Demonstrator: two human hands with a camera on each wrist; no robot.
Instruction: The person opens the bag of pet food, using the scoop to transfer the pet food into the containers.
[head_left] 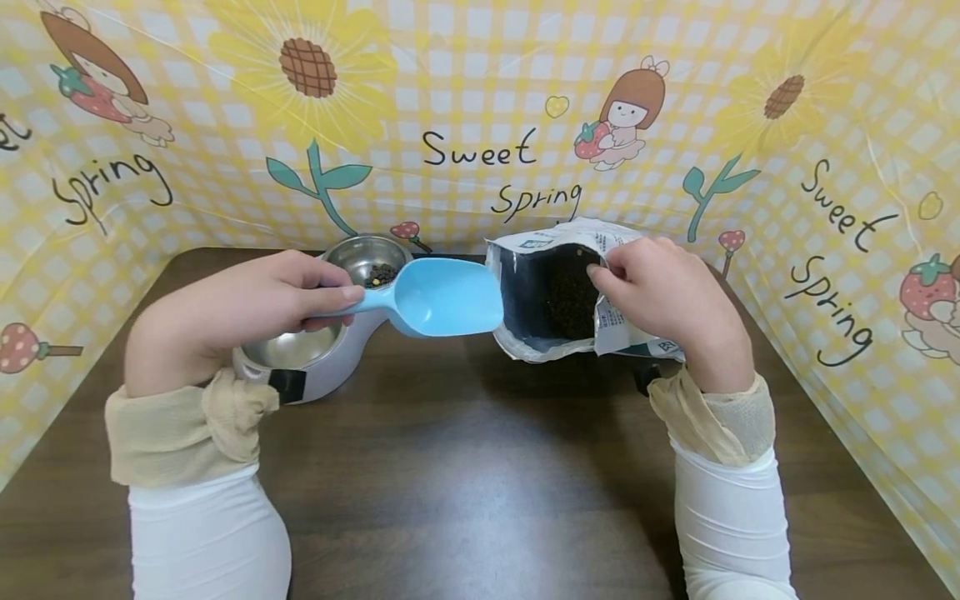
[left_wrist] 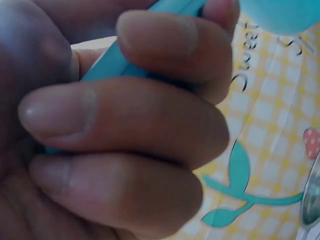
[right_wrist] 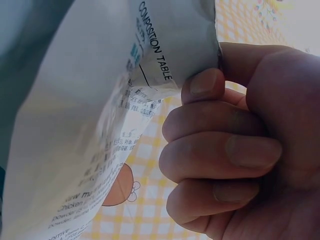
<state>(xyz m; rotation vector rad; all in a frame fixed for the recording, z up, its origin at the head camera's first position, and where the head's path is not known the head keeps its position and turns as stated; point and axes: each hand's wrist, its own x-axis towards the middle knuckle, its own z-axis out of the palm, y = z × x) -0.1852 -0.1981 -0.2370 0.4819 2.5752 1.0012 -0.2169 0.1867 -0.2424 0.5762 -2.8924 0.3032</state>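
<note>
In the head view my left hand (head_left: pixel 292 292) holds a light blue scoop (head_left: pixel 448 298) by its handle, and the left wrist view shows the fingers curled round it. The scoop's bowl looks bare inside and its front edge is close to the mouth of a white printed bag (head_left: pixel 517 343). Dark brown kibble (head_left: pixel 573 304) lies inside the bag. My right hand (head_left: pixel 660 287) pinches the bag's right rim between thumb and forefinger. In the right wrist view the bag's side (right_wrist: pixel 85 115) carries printed text, and the other fingers are curled into the palm.
On the left, partly under my left arm, stands a white double bowl holder (head_left: pixel 326 379) with two metal bowls. The far metal bowl (head_left: pixel 348 250) holds some dark kibble. A yellow checked cloth (head_left: pixel 465 75) walls the dark wooden table (head_left: pixel 465 492) at the back and sides.
</note>
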